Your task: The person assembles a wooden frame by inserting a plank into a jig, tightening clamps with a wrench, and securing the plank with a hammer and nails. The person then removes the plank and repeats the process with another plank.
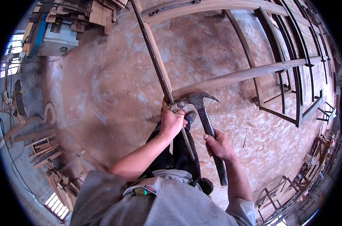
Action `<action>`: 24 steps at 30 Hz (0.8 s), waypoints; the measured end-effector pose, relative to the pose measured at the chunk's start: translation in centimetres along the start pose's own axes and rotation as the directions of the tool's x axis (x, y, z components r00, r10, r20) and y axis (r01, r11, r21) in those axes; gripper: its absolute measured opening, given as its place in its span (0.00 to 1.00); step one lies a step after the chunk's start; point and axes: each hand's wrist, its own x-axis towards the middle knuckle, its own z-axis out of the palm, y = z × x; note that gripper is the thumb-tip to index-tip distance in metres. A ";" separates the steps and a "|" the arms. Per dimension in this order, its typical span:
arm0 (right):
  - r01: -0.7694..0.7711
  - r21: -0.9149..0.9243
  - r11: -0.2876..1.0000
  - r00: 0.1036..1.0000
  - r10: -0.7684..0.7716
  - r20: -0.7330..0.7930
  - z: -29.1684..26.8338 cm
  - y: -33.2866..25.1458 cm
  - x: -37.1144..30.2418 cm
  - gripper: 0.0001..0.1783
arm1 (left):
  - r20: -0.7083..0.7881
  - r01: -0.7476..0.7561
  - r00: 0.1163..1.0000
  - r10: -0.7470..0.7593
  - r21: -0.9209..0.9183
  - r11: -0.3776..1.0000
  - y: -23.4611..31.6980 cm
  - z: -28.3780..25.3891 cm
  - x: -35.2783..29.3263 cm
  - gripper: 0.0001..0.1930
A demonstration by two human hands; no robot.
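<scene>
My right hand (220, 145) is closed round the dark handle of a claw hammer (205, 116). The hammer's head touches or nearly touches the metal fitting of a long bar clamp (154, 56), by the end of a wooden rail (239, 76); I cannot tell if they meet. Wrapped round that fitting is my left hand (172, 122), its fingers closed and partly hiding it. The clamp's bar runs from the top edge, along another wooden piece, down past my left hand, with its lower end in front of my legs.
Dark metal trestles (280, 56) stand at the right, under the long wooden rails. Stacked boards (99, 13) and a pale machine (59, 37) are at the upper left. Wood offcuts (61, 184) lie at the lower left. The floor (103, 86) is dusty.
</scene>
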 end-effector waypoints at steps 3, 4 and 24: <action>0.014 0.080 0.997 0.999 -0.010 -0.044 -0.3 0.0 0.0 0.18 | -0.035 -0.027 0.999 0.027 0.009 1.000 0.2 0.1 -0.2 0.21; 0.005 0.120 0.993 0.998 0.003 -0.066 -0.4 0.2 0.0 0.18 | -0.042 -0.019 0.999 0.019 0.013 1.000 0.2 0.2 -0.2 0.21; 0.038 0.042 0.998 0.999 -0.037 -0.027 -0.7 -0.2 -0.5 0.17 | -0.113 0.022 0.993 -0.018 0.037 0.999 0.1 0.5 -0.3 0.22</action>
